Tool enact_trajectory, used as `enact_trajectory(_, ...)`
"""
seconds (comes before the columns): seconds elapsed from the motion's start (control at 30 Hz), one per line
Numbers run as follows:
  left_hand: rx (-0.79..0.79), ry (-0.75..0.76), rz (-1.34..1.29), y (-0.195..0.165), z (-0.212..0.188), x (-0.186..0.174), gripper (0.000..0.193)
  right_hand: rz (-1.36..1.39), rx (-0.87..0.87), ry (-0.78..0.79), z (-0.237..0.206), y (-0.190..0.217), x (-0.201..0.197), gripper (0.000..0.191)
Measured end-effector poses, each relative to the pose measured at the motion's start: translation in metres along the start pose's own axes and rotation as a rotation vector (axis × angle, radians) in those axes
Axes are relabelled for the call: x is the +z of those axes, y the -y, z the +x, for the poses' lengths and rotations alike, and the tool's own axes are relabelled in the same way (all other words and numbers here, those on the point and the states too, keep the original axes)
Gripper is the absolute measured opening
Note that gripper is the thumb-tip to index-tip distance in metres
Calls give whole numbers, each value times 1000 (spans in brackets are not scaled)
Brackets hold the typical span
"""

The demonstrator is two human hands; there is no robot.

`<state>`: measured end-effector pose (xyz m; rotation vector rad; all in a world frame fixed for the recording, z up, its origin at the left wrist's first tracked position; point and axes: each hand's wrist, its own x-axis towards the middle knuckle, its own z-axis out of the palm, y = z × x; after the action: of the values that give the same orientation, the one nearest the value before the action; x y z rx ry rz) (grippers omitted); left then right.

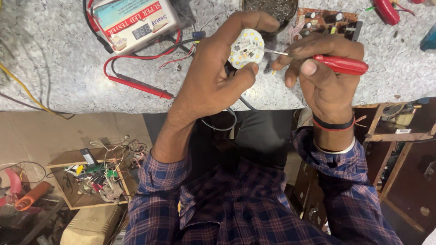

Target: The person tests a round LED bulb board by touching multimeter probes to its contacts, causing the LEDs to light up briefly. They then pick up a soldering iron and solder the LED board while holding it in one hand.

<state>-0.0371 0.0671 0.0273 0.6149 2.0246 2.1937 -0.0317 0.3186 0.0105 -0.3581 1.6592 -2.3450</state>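
**Red-handled screwdriver on the round LED board**

Grey speckled stone worktop (68, 77) carries a white box-shaped tester with red probe leads (136, 20) at the left. Over its edge, your left hand (213, 77) pinches the round white LED board with yellow chips (246, 47) between thumb and fingers. Your right hand (324, 77) is clamped on the thin red-handled screwdriver (338, 64), tip touching the board's right rim. You seem mid-probe; the next move calls for steady, light pressure.

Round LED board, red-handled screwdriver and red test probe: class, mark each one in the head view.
Round LED board (245, 48), head view: middle of its white face.
Red-handled screwdriver (341, 65), head view: middle of its handle.
Red test probe (141, 87), head view: middle of its body.
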Motion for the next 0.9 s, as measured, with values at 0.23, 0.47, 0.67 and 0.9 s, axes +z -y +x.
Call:
enact_trajectory(0.23,52,13,32,9,-4,0,45,-25,-2,26,5,5,5,20)
enact_trajectory(0.47,34,27,-24,14,-8,0,44,-53,-10,39,6,4,7,22)
enact_trajectory(0.67,52,27,-5,15,-8,0,42,-53,6,45,5,5,7,22)
enact_trajectory(0.9,65,1,31,12,-10,1,40,59,67,-8,-1,2,-2,20)
